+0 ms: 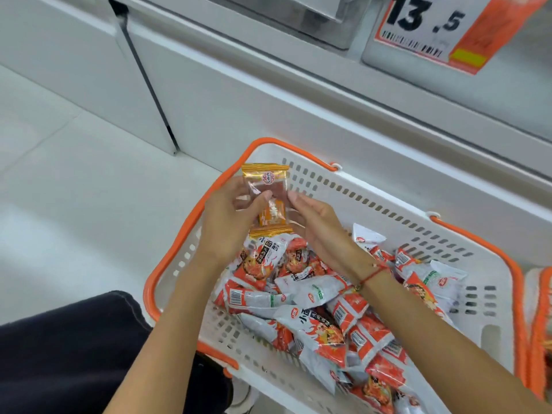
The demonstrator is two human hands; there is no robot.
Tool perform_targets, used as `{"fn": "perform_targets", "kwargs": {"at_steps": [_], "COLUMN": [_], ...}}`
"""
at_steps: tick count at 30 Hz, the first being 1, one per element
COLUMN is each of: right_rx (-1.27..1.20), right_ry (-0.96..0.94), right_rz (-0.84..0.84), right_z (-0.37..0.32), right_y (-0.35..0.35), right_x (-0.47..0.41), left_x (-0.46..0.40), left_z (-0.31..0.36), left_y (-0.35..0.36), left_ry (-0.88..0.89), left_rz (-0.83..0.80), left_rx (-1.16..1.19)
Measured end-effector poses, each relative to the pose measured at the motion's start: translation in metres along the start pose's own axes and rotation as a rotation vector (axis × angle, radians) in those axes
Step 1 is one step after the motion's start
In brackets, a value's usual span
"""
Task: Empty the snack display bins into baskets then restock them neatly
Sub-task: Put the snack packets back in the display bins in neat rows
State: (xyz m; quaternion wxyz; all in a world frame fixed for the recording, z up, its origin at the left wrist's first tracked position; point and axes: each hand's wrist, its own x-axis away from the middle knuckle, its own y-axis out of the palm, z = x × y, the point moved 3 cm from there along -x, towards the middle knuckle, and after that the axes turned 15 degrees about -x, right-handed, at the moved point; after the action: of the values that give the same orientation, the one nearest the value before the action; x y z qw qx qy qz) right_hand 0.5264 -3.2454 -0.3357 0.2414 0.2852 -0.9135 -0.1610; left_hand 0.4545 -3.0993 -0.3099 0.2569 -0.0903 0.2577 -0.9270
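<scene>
snack packs (325, 312) lie in a heap inside a white basket (385, 201) with orange handles. the packs are grey and red with fire pictures on them. the basket sits on the pale tiled floor (74, 180), right up against the white base of a shop display (268, 94).

one different pack, a gold and clear packet (266, 198), is held up over the near end of the basket. the left hand (230, 222) pinches it, thumb on the front and fingers behind. the right hand (316, 222) touches its right edge with fingers that look mostly straight; how firmly it grips i cannot tell. a red string band (373, 274) goes round the right wrist.

a price sign (433, 28) in orange and white hangs at the top. it reads 13.5, but its top is cut off and the small print is too blurry to read. a dark trouser leg (65, 354) fills the bottom left corner. another orange and white basket (540, 324) peeks in at the right edge, mostly cut off. the display bins themselves are out of sight.
</scene>
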Motion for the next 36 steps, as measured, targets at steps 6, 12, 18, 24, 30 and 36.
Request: {"fn": "perform_targets", "kwargs": {"at_steps": [6,12,18,24,30,36], "right_rx": [1.22,1.102,0.893,0.945,1.714,1.79], "right_ry": [0.133,0.151,-0.139,-0.291,-0.063,0.174], "right_rz": [-0.144,-0.169,0.285,0.479,-0.53,-0.496], "right_z": [0.082,0.15,0.101,0.053,0.144,0.137], "right_y": [-0.009,0.016,-0.013,-0.026,-0.01,-0.029], "right_x": [-0.031,-0.045,-0.055,-0.044,-0.045,-0.05], "left_x": [0.0,-0.006,-0.008,-0.008,-0.008,-0.009], "left_z": [-0.009,-0.038,-0.041,-0.044,-0.043,-0.042], "left_y": [-0.047,-0.042,-0.042,-0.037,-0.036,-0.035], "left_ry": [-0.025,-0.15,-0.128,-0.175,-0.199,-0.197], "left_rz": [0.301,0.178,0.146,0.157,0.168,0.17], "left_rx": [-0.222,0.021,0.137,0.083,0.054,0.03]}}
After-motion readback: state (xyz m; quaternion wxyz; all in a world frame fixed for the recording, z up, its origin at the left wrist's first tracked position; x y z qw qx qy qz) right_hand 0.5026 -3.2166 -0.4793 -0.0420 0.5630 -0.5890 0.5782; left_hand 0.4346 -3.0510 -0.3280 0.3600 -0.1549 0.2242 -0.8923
